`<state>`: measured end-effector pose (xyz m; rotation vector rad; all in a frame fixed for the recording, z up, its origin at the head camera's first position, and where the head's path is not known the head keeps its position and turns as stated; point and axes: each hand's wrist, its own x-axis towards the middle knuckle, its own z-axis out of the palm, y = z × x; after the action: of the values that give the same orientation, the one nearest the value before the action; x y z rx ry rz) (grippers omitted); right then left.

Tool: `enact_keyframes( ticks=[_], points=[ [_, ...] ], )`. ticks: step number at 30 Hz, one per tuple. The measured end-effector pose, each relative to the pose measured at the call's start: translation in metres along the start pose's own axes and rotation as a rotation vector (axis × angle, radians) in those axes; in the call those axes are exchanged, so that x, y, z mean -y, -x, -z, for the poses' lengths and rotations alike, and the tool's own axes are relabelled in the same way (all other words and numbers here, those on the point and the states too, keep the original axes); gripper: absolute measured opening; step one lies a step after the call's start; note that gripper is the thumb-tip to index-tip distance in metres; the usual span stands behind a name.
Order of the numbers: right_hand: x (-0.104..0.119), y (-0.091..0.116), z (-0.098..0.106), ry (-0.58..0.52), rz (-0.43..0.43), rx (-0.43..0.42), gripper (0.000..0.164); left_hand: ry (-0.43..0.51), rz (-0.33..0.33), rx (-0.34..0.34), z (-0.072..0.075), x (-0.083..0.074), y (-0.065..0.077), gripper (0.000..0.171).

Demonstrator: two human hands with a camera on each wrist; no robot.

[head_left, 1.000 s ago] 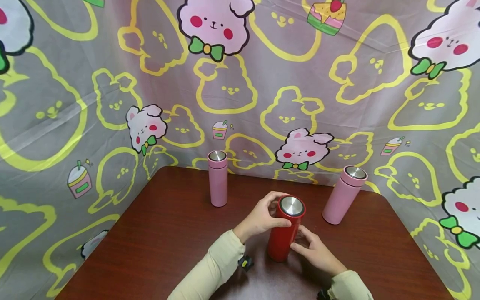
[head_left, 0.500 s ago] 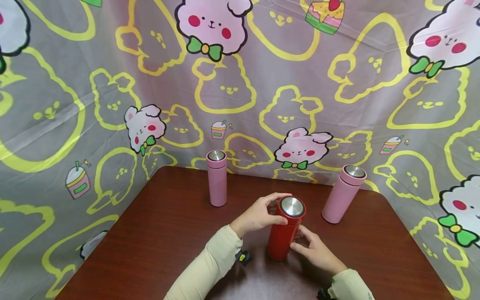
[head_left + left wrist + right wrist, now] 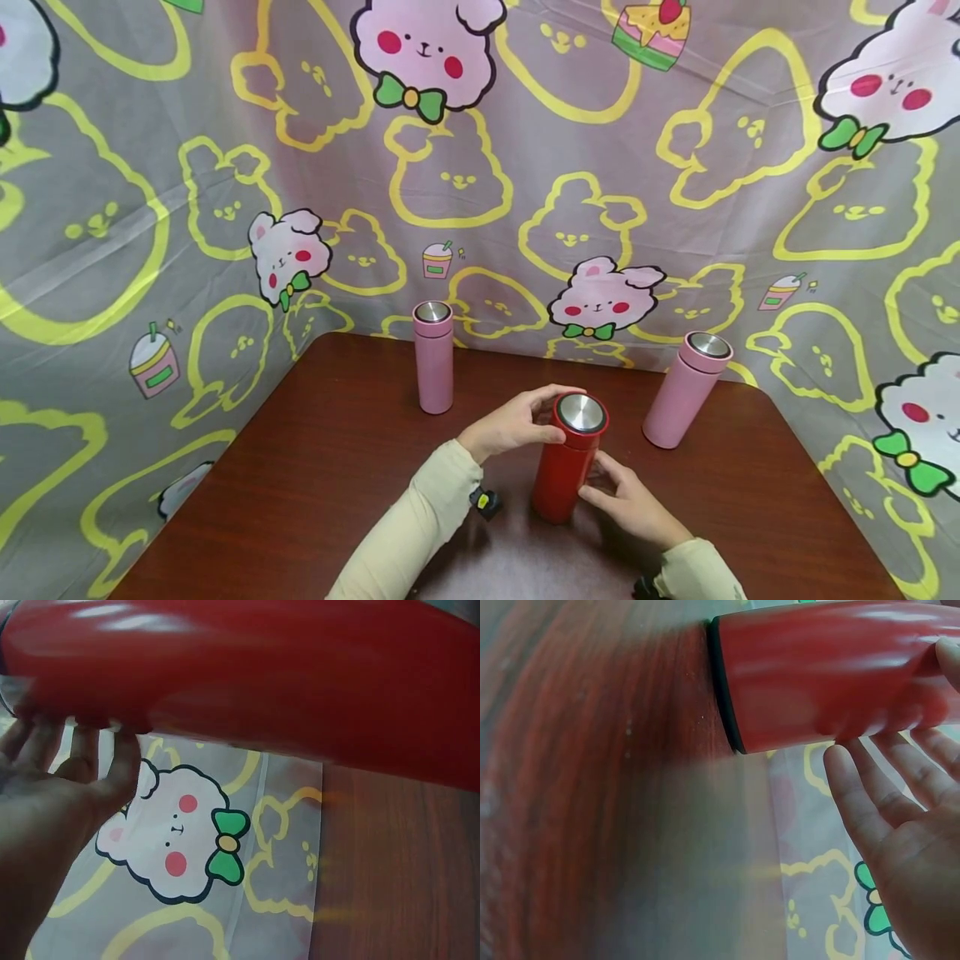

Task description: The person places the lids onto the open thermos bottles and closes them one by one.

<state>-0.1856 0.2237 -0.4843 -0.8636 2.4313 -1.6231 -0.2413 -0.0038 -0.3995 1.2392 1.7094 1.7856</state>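
A red thermos flask (image 3: 558, 479) with a silver-topped lid (image 3: 581, 414) stands on the table near its front middle, leaning slightly in the head view. My left hand (image 3: 513, 425) grips its top at the lid, thumb in front and fingers reaching round behind. Lower down, my right hand (image 3: 633, 504) holds the flask's body from the right between thumb and fingers. In the right wrist view, the fingers (image 3: 911, 780) lie along the flask's side, and its dark base ring (image 3: 726, 686) shows by the tabletop. The left wrist view shows several left fingertips against the red wall.
Two pink thermos flasks stand farther back on the dark wooden table (image 3: 315, 467): one pink flask (image 3: 435, 371) at the back left, another pink flask (image 3: 682, 400) at the right. A patterned cloth (image 3: 465, 242) hangs behind the table and along its sides.
My left thumb has shifted a little leftward along the lid, and the left forearm has moved slightly left. The flask's top has moved only slightly; the right hand stays almost in place.
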Motion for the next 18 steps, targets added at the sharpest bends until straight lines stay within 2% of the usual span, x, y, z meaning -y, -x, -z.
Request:
enact_keyframes(
  ticks=[5,9,15,18],
  points=[
    [0.010,-0.001,0.000,0.005,0.014,0.013,0.048,0.003,-0.016,0.032,0.002,0.003,-0.002,0.071],
    [0.025,-0.001,-0.001,0.008,0.005,0.006,0.048,0.000,-0.024,0.033,0.002,0.002,0.001,0.072],
    [0.034,0.001,-0.004,0.040,-0.020,-0.014,0.048,-0.023,-0.011,-0.002,-0.004,-0.009,0.007,0.066],
    [0.034,0.001,-0.004,0.048,-0.030,-0.020,0.049,-0.039,-0.005,-0.055,-0.009,-0.018,0.010,0.065]
  ],
)
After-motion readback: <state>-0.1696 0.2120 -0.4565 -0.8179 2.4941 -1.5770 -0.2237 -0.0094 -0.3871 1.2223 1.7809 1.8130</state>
